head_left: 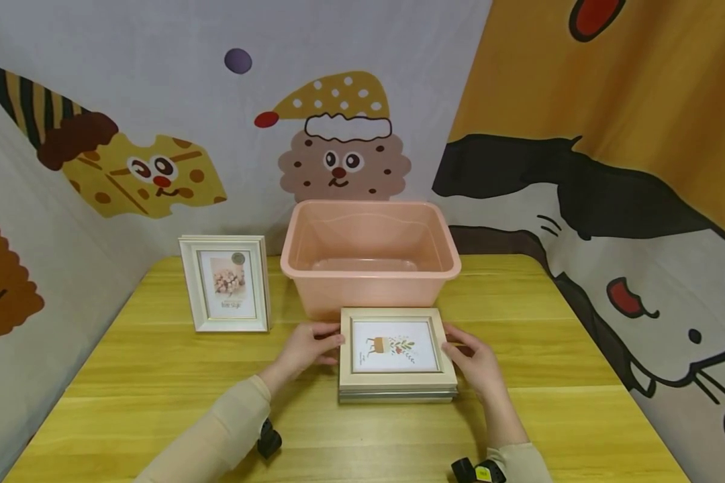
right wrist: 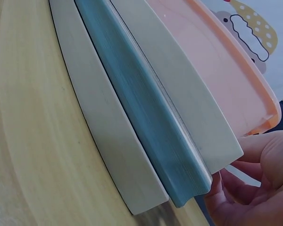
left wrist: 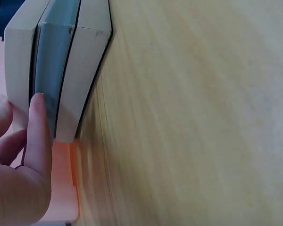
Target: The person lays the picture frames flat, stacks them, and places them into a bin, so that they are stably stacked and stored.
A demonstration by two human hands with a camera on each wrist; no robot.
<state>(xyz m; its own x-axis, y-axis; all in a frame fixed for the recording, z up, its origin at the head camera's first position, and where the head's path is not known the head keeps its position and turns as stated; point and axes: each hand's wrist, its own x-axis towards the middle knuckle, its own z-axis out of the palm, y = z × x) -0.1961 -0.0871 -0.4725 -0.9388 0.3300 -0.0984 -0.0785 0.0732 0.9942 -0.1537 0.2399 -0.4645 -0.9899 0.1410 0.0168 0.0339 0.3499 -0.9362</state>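
Three picture frames lie stacked flat on the table. The top picture frame [head_left: 394, 381] is cream, around a print of a deer-like animal with leaves. A blue picture frame [right wrist: 132, 89] is in the middle, and another pale picture frame [right wrist: 101, 141] is at the bottom. My left hand [head_left: 302, 350] grips the stack's left side, one finger [left wrist: 37, 127] lying along the blue edge. At the right side, my right hand [head_left: 476, 359] holds the top frame near its edge, with thumb and fingers at the corner in the right wrist view.
Just behind the stack stands a pink plastic bin [head_left: 371, 288], with nothing visible inside. A white picture frame [head_left: 193, 315] with a flower print stands upright at the left. Behind the wooden table [head_left: 157, 389] hangs a cartoon-printed cloth [head_left: 181, 40].
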